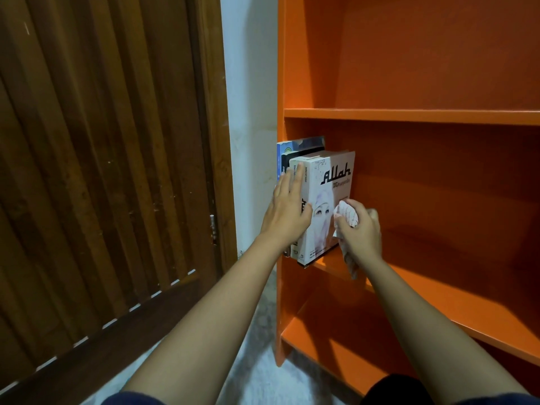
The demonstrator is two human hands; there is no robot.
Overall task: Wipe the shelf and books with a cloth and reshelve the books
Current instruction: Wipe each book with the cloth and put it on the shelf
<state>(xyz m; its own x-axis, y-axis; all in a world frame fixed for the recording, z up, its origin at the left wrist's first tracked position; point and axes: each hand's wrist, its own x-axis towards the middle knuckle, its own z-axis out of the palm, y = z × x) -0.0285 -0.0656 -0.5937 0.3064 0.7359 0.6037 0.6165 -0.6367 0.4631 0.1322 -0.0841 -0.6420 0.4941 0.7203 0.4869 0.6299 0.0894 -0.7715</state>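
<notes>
Books (330, 197) are standing at 9 o'clock on the shelf (438, 277) — reshelving is looking nearly done. Left hand (287, 211), fingers straight, is pressing their spines; right hand (362, 232) is gripping the bunched cloth (347, 215) against the cover — wiping probably unfinished.

Dark slatted door (102, 171), white wall (251, 68)

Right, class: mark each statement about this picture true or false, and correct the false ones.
1. The right hand grips a cloth. True.
2. The left hand also holds a cloth. False: it presses flat against the books.
3. The books stand at the shelf's right end. False: they stand at its left end.
4. The bookcase is orange. True.
</notes>
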